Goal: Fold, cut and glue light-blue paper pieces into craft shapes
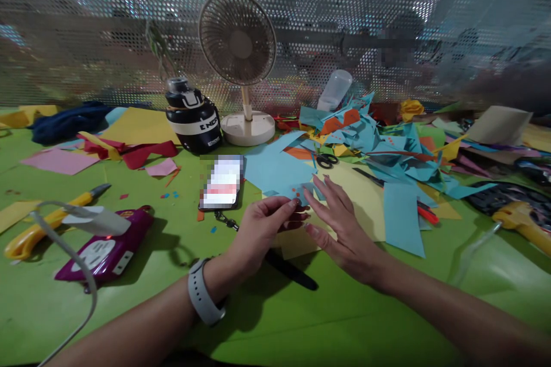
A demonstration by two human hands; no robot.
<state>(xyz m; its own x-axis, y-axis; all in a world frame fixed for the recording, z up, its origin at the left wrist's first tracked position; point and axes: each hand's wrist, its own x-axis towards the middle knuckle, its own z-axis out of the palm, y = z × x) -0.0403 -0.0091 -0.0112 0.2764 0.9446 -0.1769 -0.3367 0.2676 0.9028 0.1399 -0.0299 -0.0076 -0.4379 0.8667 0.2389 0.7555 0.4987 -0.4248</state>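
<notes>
Thumb and index finger of my left hand point(269, 222) are pinched on a small blue paper piece point(296, 190) with orange dots; the fingers partly cover it. My right hand point(344, 229) is open beside it, fingers apart and the fingertips close to the piece; whether they touch it I cannot tell. Beyond the hands lie a larger blue sheet point(275, 166) and a pale yellow sheet point(365, 200). Black-handled scissors point(327, 160) rest on these sheets. A phone point(222, 182) with a lit screen lies left of my left hand.
A black bottle point(193, 120) and a fan point(247, 126) stand at the back. Blue paper scraps point(383, 132) are heaped back right. A purple power strip point(107, 252) with a plugged-in charger and a yellow-handled tool point(55, 223) lie left. A yellow glue gun point(523, 223) lies right.
</notes>
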